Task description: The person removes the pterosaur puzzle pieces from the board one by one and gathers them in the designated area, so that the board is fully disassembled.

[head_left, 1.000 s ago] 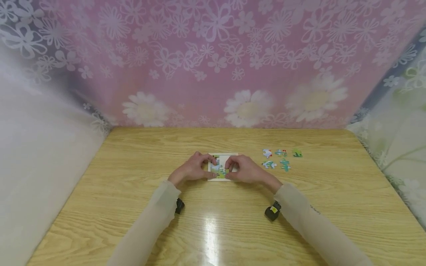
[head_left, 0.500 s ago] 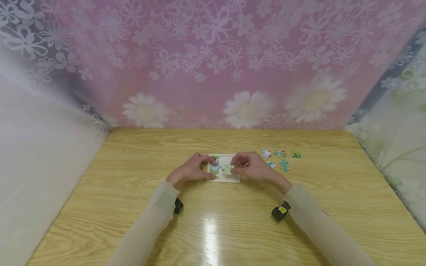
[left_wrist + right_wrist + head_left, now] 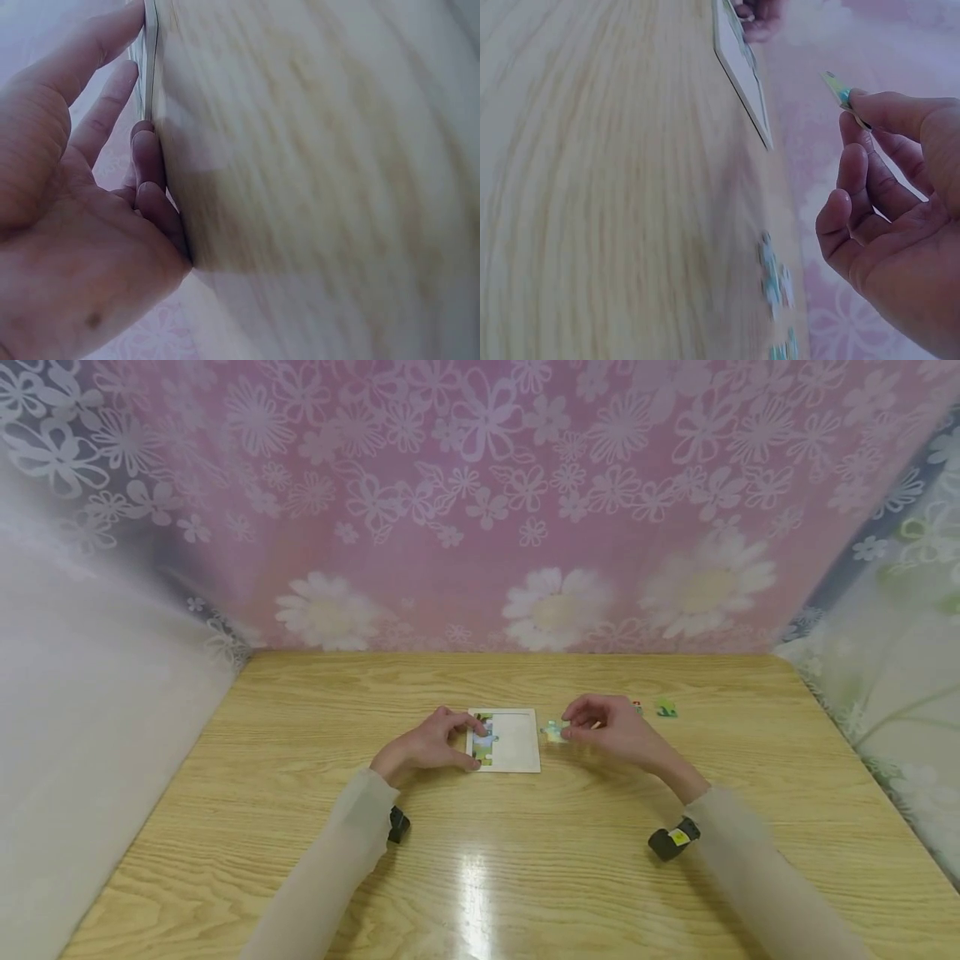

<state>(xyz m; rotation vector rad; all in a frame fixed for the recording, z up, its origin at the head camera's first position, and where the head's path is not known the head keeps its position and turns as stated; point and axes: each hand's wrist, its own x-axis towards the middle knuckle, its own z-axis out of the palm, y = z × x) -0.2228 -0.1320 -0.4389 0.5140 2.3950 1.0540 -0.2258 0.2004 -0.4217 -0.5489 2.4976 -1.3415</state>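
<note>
A white puzzle frame [image 3: 517, 743] lies on the table, with joined pieces [image 3: 483, 739] along its left side and bare board to their right. My left hand [image 3: 429, 745] rests at the frame's left side, fingertips on those pieces and thumb at the lower left corner; in the left wrist view the hand [image 3: 75, 202] touches the frame's edge. Just right of the frame, my right hand [image 3: 617, 731] pinches a green and yellow puzzle section [image 3: 555, 732] by its right end, above the table. The right wrist view shows this section [image 3: 835, 88] between thumb and forefinger.
A loose green piece [image 3: 666, 707] lies right of my right hand, which partly covers other pieces behind it. Several loose pieces [image 3: 771, 274] show low in the right wrist view. A flowered pink cloth [image 3: 420, 552] hangs behind the table.
My right hand has lifted the green section out of the frame and carried it right, past the frame's edge. My left hand has stayed nearly still.
</note>
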